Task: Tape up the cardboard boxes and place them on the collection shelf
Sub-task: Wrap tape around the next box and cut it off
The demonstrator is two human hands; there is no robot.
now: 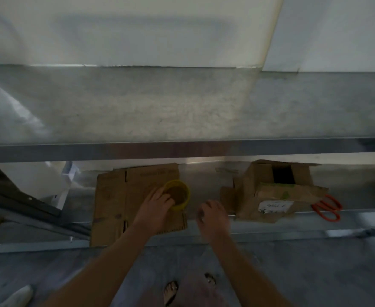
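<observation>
— What boxes are there, and what's in them?

— Two on the lower level of the metal shelf point(182, 149). At lower right of the frame an upright cardboard box point(270, 196) stands with its top flaps not fully closed. A dark gap shows between them, but the inside is too dark to make out. It has a white label point(275, 206) on its near face and a greenish strip above that. At lower centre, a flattened cardboard box point(124, 200) lies flat, holding nothing.

— Anything beside them?

— Orange-handled scissors point(327, 209) just right of the upright box, touching or nearly so. A yellow tape roll point(178, 193) sits on the flattened box's right part.

— And the hands?

— Both arms reach up from the bottom of the frame. The left hand point(156, 203) is over the flattened box, its fingers curled over the roll's near rim, gripping it. The right hand point(213, 214) hangs between the two boxes, near the roll but apart from it. Its fingers are loosely curled with nothing seen in them, though it is blurred.
</observation>
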